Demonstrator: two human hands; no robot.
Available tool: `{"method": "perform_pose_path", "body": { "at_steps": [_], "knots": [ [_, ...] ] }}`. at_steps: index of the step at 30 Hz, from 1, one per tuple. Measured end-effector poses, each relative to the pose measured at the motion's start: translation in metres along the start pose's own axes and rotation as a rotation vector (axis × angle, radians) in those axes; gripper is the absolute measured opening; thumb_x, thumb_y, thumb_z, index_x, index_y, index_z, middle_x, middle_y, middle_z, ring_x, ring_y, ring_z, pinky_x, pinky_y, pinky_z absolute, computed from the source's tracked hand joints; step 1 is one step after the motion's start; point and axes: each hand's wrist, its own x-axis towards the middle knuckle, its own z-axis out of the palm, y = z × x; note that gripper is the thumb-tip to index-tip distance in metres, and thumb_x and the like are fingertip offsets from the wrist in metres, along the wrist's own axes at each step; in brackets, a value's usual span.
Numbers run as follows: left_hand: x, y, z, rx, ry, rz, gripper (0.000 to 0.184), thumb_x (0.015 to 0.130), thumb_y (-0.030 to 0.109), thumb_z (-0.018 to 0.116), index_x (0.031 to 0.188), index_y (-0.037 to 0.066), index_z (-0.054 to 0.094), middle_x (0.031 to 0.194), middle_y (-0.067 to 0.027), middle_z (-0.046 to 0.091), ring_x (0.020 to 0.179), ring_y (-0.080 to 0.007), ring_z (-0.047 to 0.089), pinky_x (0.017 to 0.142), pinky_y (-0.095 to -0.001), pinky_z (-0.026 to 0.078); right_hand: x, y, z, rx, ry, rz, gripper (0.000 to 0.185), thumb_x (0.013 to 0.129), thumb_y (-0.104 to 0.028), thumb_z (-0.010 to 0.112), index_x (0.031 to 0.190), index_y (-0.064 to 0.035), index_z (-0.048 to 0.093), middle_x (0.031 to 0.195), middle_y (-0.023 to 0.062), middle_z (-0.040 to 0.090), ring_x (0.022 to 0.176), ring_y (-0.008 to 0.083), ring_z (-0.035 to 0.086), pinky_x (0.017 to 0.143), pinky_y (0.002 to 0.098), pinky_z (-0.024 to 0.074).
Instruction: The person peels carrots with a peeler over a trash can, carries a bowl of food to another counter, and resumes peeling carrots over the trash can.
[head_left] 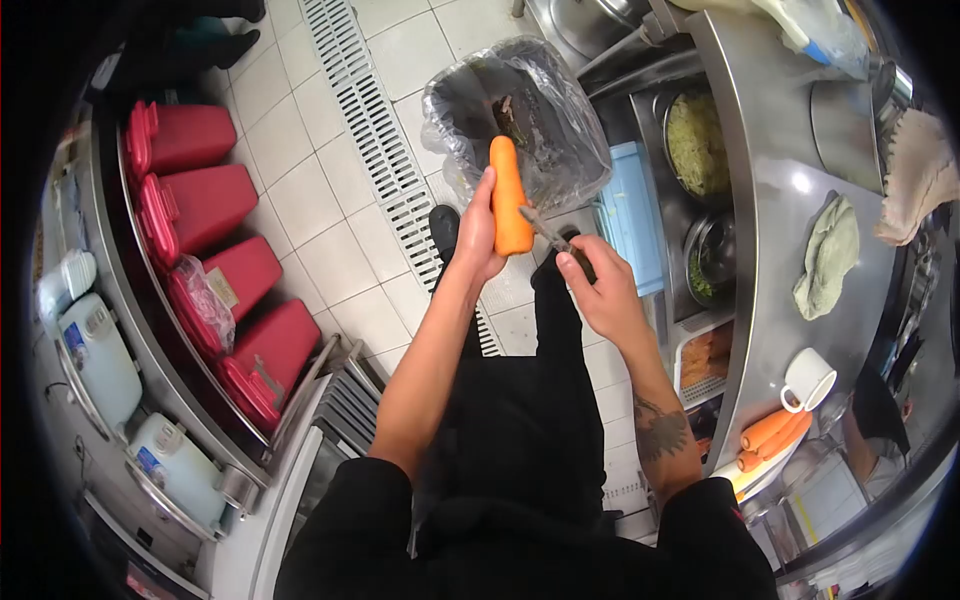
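A large orange carrot (509, 195) is gripped in my left hand (482, 232), its narrower end pointing away from me over the bin. My fingers wrap round its left side and underneath. In my right hand (604, 290) is a peeler (547, 232) with a metal head and a dark handle. The peeler's tip is close against the carrot's right side near the thick end; I cannot tell whether it touches. Beyond the hands stands a bin (450, 105) lined with a clear plastic bag, with dark scraps inside.
On the right, a steel counter (775, 250) carries a cloth (828, 256), a white mug (808, 380) and several carrots (770, 436). Food containers (698, 145) sit below its edge. Red lidded bins (205, 215) line the left. A drain grate (360, 100) crosses the tiled floor.
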Motion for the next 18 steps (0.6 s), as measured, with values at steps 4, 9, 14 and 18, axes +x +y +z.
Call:
{"method": "perform_pose_path", "body": {
  "at_steps": [4,9,14,18],
  "knots": [
    [0.012,0.019,-0.001,-0.080,-0.081,-0.086,0.047,0.102,0.045,0.033,0.107,0.003,0.053,0.084,-0.0091,0.059,0.071,-0.0213,0.060,0.064,-0.0383,0.051,0.010,-0.014,0.009,-0.109,0.000,-0.139,0.026,0.091,-0.024,0.064,0.104,-0.0022,0.061,0.085,0.0146,0.058,0.071,0.0343,0.060,0.062,0.0399,0.0472],
    [0.021,0.017,-0.002,-0.092,-0.016,-0.093,0.044,0.103,0.040,0.030,0.110,0.003,0.054,0.086,-0.0087,0.060,0.073,-0.0216,0.059,0.068,-0.0439,0.050,0.021,-0.023,0.008,-0.242,0.025,-0.179,0.027,0.089,-0.026,0.065,0.104,-0.0027,0.064,0.084,0.0131,0.058,0.069,0.0328,0.060,0.061,0.0402,0.0476],
    [0.021,0.021,-0.004,-0.097,0.088,-0.080,0.043,0.103,0.041,0.032,0.112,0.005,0.053,0.090,-0.0079,0.059,0.075,-0.0225,0.060,0.066,-0.0446,0.050,0.031,-0.029,0.011,-0.357,0.055,-0.218,0.029,0.088,-0.026,0.066,0.105,-0.0028,0.065,0.083,0.0119,0.057,0.070,0.0325,0.061,0.060,0.0407,0.0473],
    [0.004,0.021,0.010,0.116,0.134,-0.135,0.042,0.103,0.041,0.032,0.113,0.006,0.052,0.090,-0.0069,0.059,0.075,-0.0217,0.060,0.064,-0.0435,0.050,0.054,-0.017,0.005,-0.406,0.136,-0.127,0.026,0.088,-0.024,0.066,0.103,-0.0032,0.066,0.082,0.0123,0.058,0.070,0.0327,0.061,0.061,0.0402,0.0475]
  ]
}}
